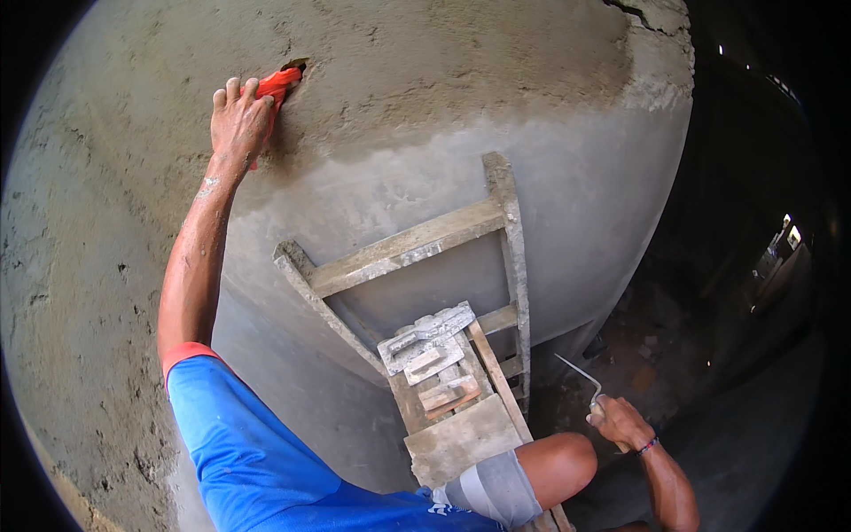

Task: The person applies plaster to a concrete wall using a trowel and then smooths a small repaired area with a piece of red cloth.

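Head view. The left hand point(238, 120) is raised against the curved grey plastered wall point(496, 124), its grip closed over a red cloth-like float point(278, 87) pressed flat to the rough, darker upper band of plaster, just beside a small dark hole point(295, 64) in the surface. Below that band the plaster turns smoother and paler; at the upper right corner of the wall the coat ends in a broken, crumbling edge point(660, 53), beyond which the room is dark. The float shows only as a bright red strip above the fingers; its lower part is hidden under the hand.

A mortar-caked wooden ladder point(417, 244) leans on the wall below, its top rung touching the smooth plaster, leaving open wall to the left of and above the hand. A wooden board carrying grey mortar-crusted blocks point(427, 348) rests on the ladder, near the person's bare knee point(560, 461).

The right hand point(620, 424) hangs low at the right, well apart from the wall, grip closed round the handle of a thin bent metal tool point(581, 371) above dark floor.
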The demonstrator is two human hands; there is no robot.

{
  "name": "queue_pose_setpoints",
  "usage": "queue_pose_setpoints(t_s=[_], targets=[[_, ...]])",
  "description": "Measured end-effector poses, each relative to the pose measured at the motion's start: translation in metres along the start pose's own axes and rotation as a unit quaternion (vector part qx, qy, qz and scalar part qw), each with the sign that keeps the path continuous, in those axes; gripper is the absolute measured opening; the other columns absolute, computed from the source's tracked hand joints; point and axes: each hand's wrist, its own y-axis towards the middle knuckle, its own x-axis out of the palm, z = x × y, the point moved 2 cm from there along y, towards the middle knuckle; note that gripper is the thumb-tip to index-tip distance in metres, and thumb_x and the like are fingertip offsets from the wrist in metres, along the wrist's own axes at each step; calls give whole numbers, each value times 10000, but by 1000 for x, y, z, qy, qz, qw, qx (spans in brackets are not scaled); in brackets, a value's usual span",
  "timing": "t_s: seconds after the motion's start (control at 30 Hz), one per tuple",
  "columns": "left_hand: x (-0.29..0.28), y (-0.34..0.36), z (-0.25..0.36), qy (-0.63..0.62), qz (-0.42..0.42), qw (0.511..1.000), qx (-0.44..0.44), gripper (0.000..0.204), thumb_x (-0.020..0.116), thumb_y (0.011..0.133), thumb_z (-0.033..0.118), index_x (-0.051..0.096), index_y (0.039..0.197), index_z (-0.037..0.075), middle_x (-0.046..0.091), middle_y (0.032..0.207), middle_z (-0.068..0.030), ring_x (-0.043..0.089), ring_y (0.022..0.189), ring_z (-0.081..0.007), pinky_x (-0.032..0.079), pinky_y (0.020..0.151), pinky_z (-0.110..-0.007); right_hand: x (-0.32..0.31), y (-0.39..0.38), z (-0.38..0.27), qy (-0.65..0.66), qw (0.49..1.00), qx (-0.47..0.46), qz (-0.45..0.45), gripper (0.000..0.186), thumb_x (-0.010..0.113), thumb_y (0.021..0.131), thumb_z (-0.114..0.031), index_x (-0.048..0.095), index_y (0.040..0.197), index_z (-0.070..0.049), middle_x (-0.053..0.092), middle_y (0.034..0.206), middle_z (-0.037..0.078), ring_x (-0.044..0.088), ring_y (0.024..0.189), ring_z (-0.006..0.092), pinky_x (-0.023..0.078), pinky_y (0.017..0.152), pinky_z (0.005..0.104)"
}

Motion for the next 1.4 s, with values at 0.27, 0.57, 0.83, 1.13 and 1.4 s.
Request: queue_pose_setpoints(t_s=[0.27,0.57,0.83,1.13,1.4], targets=[[-14,15,29,-71,-50,994,-60,241,627,841,222,689,1057,134,577,1095,-125,497,1118,-293,393,920,-426,10,-1,7,-19,1000,1,-11,391,656,873,-312,623,1085,15,673,971,303,630,972,489,489,884,553],[23,32,25,17,-4,1000,-19,219,572,883,207,690,1067,211,494,1137,-48,449,1135,-230,379,920,-366,21,-5,11,1,1000,-3,-13,390,650,875,-308,617,1089,16,671,980,307,626,980,495,484,889,557],[45,29,17,11,8,999,-30,357,510,908,174,613,1232,280,484,1155,-75,493,1094,-259,411,878,-404,27,-5,16,12,1000,-1,-17,372,654,866,-309,613,1046,14,663,963,303,619,968,496,472,878,553],[39,29,20,4,-21,998,-61,340,523,907,181,604,1222,283,487,1151,-79,506,1092,-270,422,863,-420,28,-1,9,1,1000,-16,-17,361,648,867,-279,614,1045,34,673,946,304,627,956,500,481,871,559],[44,16,14,116,13,993,17,348,553,911,208,590,1244,302,433,1277,-49,423,1178,-228,336,959,-397,40,-4,24,17,1000,-2,-16,354,660,856,-285,627,1028,23,668,947,302,629,948,490,476,865,555]])
